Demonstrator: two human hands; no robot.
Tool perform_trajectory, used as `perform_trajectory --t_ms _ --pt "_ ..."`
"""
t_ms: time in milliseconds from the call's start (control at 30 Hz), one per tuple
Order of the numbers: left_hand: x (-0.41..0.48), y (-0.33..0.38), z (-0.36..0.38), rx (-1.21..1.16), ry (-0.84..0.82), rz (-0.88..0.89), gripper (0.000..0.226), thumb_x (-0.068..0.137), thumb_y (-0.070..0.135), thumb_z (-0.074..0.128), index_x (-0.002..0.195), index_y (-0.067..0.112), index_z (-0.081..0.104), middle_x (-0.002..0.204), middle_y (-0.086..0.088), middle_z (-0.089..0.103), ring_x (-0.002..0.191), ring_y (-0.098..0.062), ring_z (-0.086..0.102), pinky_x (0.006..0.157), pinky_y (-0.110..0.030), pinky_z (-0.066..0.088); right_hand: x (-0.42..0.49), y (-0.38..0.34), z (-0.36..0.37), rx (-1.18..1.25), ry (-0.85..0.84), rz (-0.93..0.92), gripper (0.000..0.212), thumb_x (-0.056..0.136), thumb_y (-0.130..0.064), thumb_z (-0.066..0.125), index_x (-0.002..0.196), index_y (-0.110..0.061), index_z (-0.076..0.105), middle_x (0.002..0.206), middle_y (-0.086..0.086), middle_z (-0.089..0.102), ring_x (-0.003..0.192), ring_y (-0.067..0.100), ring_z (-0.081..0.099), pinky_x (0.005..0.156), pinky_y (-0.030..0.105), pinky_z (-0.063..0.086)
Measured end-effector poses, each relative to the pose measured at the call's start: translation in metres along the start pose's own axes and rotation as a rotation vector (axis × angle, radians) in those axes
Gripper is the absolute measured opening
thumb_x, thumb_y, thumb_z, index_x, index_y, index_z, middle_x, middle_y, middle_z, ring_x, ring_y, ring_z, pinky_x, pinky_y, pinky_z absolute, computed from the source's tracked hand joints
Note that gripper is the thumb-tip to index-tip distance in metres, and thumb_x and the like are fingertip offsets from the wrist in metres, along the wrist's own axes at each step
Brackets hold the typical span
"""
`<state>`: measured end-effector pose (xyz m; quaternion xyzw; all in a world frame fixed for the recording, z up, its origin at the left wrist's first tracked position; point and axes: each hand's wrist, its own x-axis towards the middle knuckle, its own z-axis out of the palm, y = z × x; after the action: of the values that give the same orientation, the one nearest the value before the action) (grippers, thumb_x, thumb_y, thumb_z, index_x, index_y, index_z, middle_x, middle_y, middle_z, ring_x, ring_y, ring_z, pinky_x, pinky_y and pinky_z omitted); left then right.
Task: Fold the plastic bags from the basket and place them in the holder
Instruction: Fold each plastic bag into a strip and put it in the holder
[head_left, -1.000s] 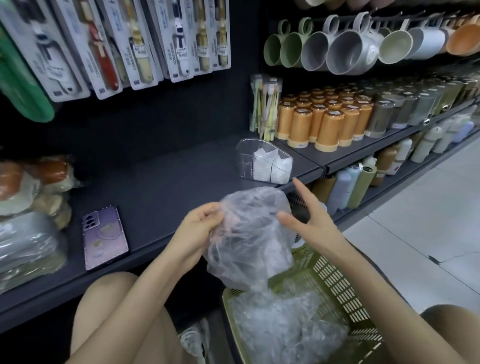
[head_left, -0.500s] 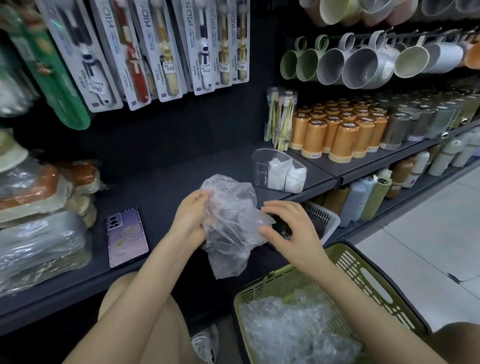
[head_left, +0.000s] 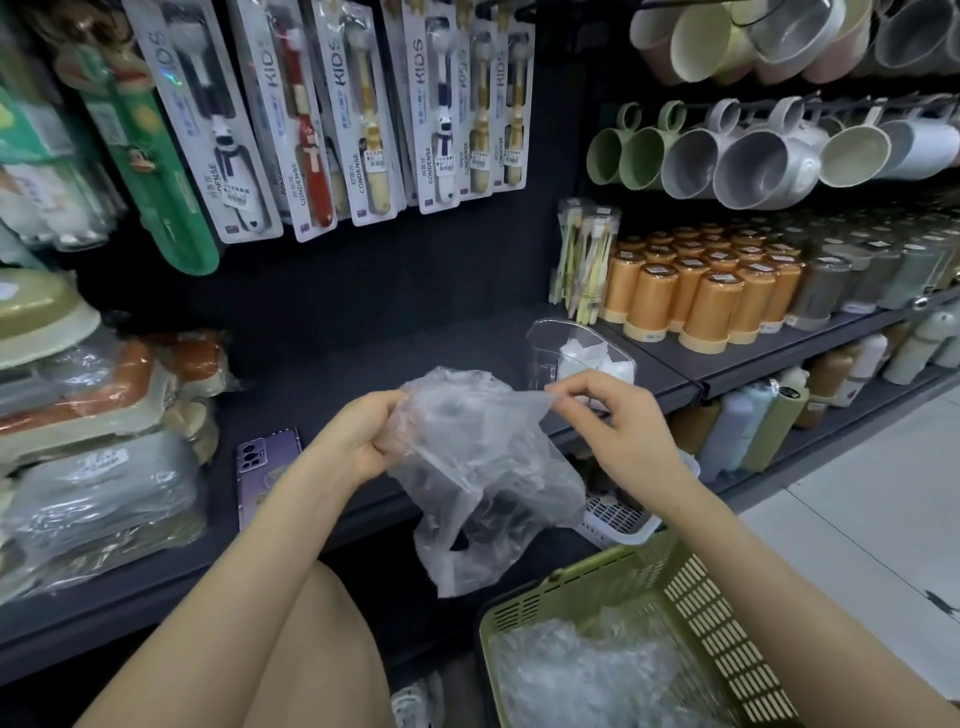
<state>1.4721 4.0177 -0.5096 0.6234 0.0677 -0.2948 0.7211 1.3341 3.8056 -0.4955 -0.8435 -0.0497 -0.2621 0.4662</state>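
Note:
A crumpled clear plastic bag (head_left: 478, 467) hangs between my hands over the front edge of the dark shelf. My left hand (head_left: 363, 436) grips its left edge with curled fingers. My right hand (head_left: 608, 421) pinches the bag's upper right corner and pulls it taut. The green slotted basket (head_left: 696, 587) sits at the lower right with more crumpled clear bags (head_left: 587, 675) inside. The clear plastic holder (head_left: 543, 353) stands on the shelf just behind my right hand, with folded white bags (head_left: 597, 358) in it.
A purple phone (head_left: 267, 467) lies on the dark shelf (head_left: 363, 358) left of my left hand. Wrapped goods are stacked at the far left. Orange canisters (head_left: 701, 291) and hanging mugs fill the right. A small white basket (head_left: 618, 519) sits below the shelf edge.
The bag came up out of the basket toward the shelf. My right hand went from open beside it to pinching its corner and pulling it out to the right.

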Motion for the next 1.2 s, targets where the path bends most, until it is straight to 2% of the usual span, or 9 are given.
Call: perform_trajectory --t_ms 133,300,400,500,600,767,867,1033,1200 --pt "-0.007 0.017 0.007 0.005 -0.065 0.032 0.019 0.092 0.013 0.053 0.075 0.011 0.06 0.071 -0.005 0.058 0.062 -0.017 0.059 0.069 -0.032 0.049 0.009 -0.013 -0.002 -0.018 -0.043 0.043 0.014 0.095 -0.007 0.054 0.086 -0.013 0.063 0.083 0.001 0.068 0.081 0.01 0.061 0.073 0.012 0.045" --pt "-0.029 0.036 0.01 0.473 0.284 0.579 0.056 0.075 0.06 0.059 0.118 0.025 0.059 0.126 0.002 0.054 0.115 -0.013 0.051 0.095 -0.03 0.039 0.026 -0.026 -0.006 -0.316 -0.014 0.033 0.013 0.088 -0.015 0.063 0.076 -0.019 0.062 0.073 -0.006 0.066 0.072 0.008 0.061 0.071 0.025 0.047" --pt "-0.065 0.034 0.042 0.833 -0.048 0.827 0.077 0.058 0.076 0.06 0.122 0.032 0.058 0.119 0.019 0.059 0.112 0.005 0.053 0.096 -0.017 0.04 0.044 -0.045 -0.003 -0.285 -0.134 0.072 0.019 0.086 -0.022 0.069 0.068 -0.021 0.065 0.064 -0.01 0.062 0.061 0.002 0.055 0.063 0.019 0.042" --pt "-0.065 0.023 0.062 1.012 -0.002 0.863 0.061 0.065 0.062 0.075 0.113 0.029 0.06 0.107 0.018 0.064 0.099 0.002 0.058 0.085 -0.022 0.047 0.06 -0.06 -0.002 -0.118 -0.212 0.16 0.018 0.081 -0.018 0.071 0.063 -0.015 0.069 0.066 0.009 0.068 0.061 0.014 0.055 0.065 0.034 0.047" --pt "-0.055 0.021 0.055 0.787 0.052 0.931 0.019 0.081 0.033 0.075 0.086 0.017 0.066 0.08 0.006 0.065 0.077 -0.008 0.058 0.073 -0.031 0.046 0.064 -0.058 -0.009 0.053 -0.22 0.21 0.015 0.086 -0.015 0.069 0.077 -0.003 0.071 0.071 0.014 0.067 0.066 0.021 0.056 0.067 0.036 0.047" --pt "-0.051 0.021 0.04 0.464 0.007 0.861 0.014 0.087 0.022 0.07 0.078 0.013 0.066 0.074 0.006 0.062 0.077 -0.017 0.057 0.078 -0.041 0.049 0.039 -0.029 -0.012 0.053 -0.033 0.106 0.016 0.087 -0.035 0.068 0.098 -0.023 0.068 0.093 -0.008 0.069 0.088 0.003 0.062 0.08 0.015 0.045" --pt "-0.048 0.021 0.038 0.322 0.007 0.8 0.014 0.088 0.021 0.069 0.075 0.019 0.065 0.078 0.002 0.063 0.08 -0.019 0.059 0.079 -0.042 0.049 0.019 -0.014 -0.011 -0.005 -0.105 0.057 0.035 0.074 -0.057 0.064 0.103 -0.038 0.063 0.097 -0.019 0.065 0.099 0.002 0.058 0.087 0.011 0.04" --pt "-0.045 0.016 0.03 0.105 -0.053 0.701 0.017 0.092 0.024 0.06 0.076 0.019 0.065 0.08 0.0 0.067 0.078 -0.016 0.063 0.074 -0.03 0.052 0.002 0.005 -0.001 -0.12 -0.186 0.019 0.009 0.077 -0.026 0.078 0.077 -0.031 0.07 0.068 -0.006 0.062 0.069 0.007 0.057 0.074 0.023 0.043" --pt "-0.036 0.013 0.01 -0.031 -0.036 0.594 0.016 0.094 0.021 0.056 0.082 0.015 0.064 0.078 0.0 0.067 0.072 -0.014 0.064 0.066 -0.026 0.054 -0.015 0.02 0.006 -0.379 -0.107 -0.101 0.02 0.076 -0.052 0.06 0.068 -0.033 0.062 0.057 -0.021 0.05 0.065 0.003 0.052 0.077 0.027 0.037"
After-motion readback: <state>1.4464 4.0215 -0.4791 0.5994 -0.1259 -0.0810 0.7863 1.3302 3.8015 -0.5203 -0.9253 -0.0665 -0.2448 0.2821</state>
